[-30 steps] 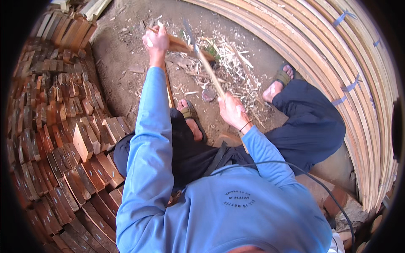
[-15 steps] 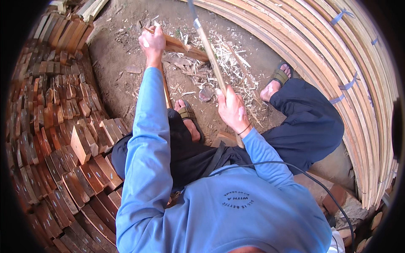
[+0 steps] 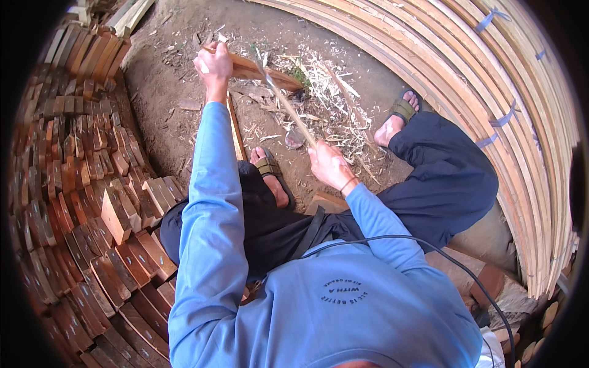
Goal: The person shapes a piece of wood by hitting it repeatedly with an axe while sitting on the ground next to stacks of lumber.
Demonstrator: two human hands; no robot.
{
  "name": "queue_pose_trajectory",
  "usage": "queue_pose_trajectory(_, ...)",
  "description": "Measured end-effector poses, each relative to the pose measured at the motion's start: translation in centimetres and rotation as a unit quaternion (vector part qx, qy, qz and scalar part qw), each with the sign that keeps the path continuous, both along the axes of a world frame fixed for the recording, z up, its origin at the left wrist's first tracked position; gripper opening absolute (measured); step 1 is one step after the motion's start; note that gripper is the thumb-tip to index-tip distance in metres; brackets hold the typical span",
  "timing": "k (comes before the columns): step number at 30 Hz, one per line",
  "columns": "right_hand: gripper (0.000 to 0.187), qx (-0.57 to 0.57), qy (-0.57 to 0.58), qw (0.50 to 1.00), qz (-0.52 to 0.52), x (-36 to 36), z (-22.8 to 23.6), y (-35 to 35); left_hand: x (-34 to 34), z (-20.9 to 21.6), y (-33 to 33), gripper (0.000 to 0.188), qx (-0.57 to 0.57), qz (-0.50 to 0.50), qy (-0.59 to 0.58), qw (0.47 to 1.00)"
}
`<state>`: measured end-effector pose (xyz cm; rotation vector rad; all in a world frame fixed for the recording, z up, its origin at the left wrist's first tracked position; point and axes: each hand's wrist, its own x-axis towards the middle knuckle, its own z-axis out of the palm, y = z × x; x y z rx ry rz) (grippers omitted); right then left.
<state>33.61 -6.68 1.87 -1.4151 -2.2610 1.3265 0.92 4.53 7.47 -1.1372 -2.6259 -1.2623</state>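
My left hand is closed around a wooden strip, whose lower length slants back toward my left foot. Beside that hand lies a thick wooden block on the ground. My right hand grips the wooden handle of a long-handled bladed tool. Its narrow metal blade is blurred by motion and points up and left across the block. Whether blade and wood touch, I cannot tell.
Pale wood shavings litter the dirt beyond my sandalled feet. Stacked cut wood pieces fill the left side. Long bundled slats curve along the right, tied with bluish strips. A black cable crosses my shirt.
The bladed tool has swung down and left, from nearly upright to across the block. My right hand has moved slightly left; my left hand has shifted slightly left, still gripping.
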Motion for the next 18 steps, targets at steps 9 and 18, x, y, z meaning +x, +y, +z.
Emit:
queue_pose_trajectory(9, 0.025, -0.046, -0.004, 0.999, -0.015, 0.1, -0.7, -0.5, -0.1, -0.3, -1.0, 0.036, 0.018, -0.009, 0.018, 1.0)
queue_pose_trajectory(18, 0.027, 0.052, 0.01, 0.998, 0.024, -0.7, -0.4, -1.0, -1.5, -1.7, -1.0, 0.036, 0.032, 0.0, 0.043, 0.999)
